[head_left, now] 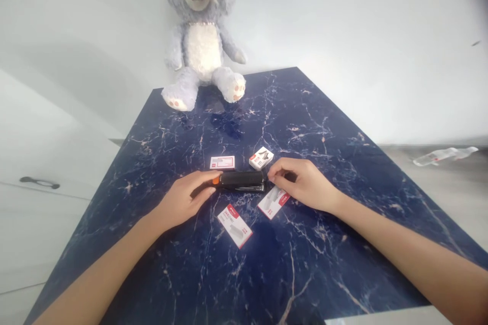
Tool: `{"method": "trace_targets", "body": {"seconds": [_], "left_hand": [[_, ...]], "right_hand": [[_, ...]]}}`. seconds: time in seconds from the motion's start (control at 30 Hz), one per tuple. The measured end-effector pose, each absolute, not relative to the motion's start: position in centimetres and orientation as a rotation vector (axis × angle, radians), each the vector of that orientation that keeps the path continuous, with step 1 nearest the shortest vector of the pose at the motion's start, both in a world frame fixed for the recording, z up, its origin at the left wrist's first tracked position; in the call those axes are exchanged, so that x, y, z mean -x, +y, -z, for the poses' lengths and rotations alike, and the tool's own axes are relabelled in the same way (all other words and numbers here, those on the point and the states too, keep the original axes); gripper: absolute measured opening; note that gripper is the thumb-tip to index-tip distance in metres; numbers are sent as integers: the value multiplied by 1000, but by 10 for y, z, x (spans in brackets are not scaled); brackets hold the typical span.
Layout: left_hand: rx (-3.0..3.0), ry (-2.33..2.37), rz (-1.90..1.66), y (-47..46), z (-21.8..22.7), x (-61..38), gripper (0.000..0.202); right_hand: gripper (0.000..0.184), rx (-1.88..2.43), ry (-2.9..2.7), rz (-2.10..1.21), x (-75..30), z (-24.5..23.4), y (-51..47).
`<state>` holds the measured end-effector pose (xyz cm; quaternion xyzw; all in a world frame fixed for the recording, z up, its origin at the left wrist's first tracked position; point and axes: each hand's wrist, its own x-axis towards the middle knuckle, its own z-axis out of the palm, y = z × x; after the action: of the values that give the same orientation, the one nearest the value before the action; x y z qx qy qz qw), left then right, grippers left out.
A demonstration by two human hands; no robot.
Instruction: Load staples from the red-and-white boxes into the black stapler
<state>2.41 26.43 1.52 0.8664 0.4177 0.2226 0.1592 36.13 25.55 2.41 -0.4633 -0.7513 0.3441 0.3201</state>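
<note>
A black stapler (pixel 242 180) lies sideways on the dark blue marbled table, its orange tab at the left end. My left hand (pixel 186 198) pinches that left end between thumb and fingers. At the opposite end, the thumb and forefinger of my right hand (pixel 305 183) close on the stapler's tip. A white and red staple box (pixel 273 203) lies partly under my right hand. Nearer to me is another flat staple box (pixel 235 226), set at a slant. Just beyond the stapler are a flat box (pixel 222 162) and a thicker small box (pixel 261 158) with a stapler picture.
A grey plush toy (pixel 204 45) sits at the far end of the table (pixel 267 117), against the wall. White cabinet fronts with a dark handle (pixel 39 183) stand to the left. Beyond the table's right edge, a clear plastic bottle (pixel 434 156) lies lower down.
</note>
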Motion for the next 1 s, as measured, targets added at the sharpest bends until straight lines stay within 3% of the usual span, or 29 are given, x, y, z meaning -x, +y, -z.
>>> {"method": "trace_targets", "body": {"seconds": [0.13,0.4,0.6,0.9,1.0], "left_hand": [[-2496,1183,-695,265,-14,-24,27],[-2613,1072,-861,268,-13,-25,24],[-2484,1107,-882,269,-10,-24,25],[-2292,1169,-829,272,-13,-22,29],[-2297,1163,-822,271,-14,-22,28]], "right_hand": [[15,1158,-2107,-725,-358,-30,250],[32,1205,-2094,-811,-351,-26,242],[28,1071,-2247,-717,-367,-46,251],[11,995,-2304,-922,-375,-43,259],[18,1153,-2047,-1085,-376,-44,260]]}}
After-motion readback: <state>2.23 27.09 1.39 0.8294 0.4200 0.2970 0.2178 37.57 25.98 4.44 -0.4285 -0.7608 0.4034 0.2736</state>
